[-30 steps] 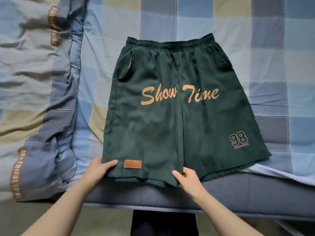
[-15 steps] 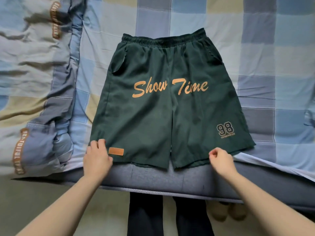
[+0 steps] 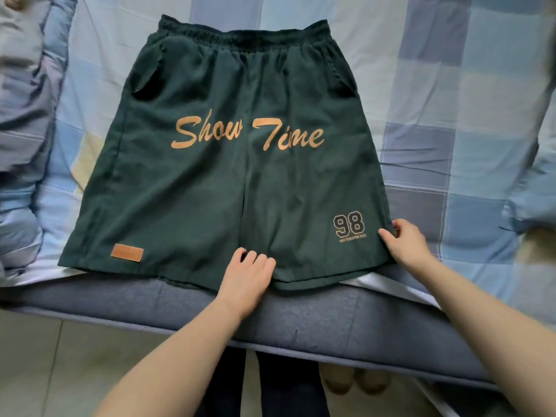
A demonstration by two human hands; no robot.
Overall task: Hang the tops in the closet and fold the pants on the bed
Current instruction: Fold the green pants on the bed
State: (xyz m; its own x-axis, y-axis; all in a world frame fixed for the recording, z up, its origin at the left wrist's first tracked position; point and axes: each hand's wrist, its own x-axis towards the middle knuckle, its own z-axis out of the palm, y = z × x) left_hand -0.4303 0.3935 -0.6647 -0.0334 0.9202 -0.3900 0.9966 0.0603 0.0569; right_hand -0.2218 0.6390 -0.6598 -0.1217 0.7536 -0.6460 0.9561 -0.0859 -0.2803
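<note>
Dark green shorts (image 3: 210, 188) with orange "Show Time" lettering and a "98" print lie flat, front up, on the checked bed sheet (image 3: 451, 85), waistband away from me. My left hand (image 3: 246, 278) sits at the middle of the hem, where the two legs meet, fingers curled onto the fabric. My right hand (image 3: 406, 245) pinches the outer hem corner of the right leg, thumb on top beside the "98".
A bunched blue-grey quilt (image 3: 24, 121) lies along the left side of the bed. The hem lies at the grey mattress edge (image 3: 120, 302), with tiled floor (image 3: 60, 371) below. My legs and feet (image 3: 355, 380) stand under the edge.
My left hand moved from the left leg's hem to the middle of the hem. My right hand shifted outward to the right leg's outer corner. The view came closer.
</note>
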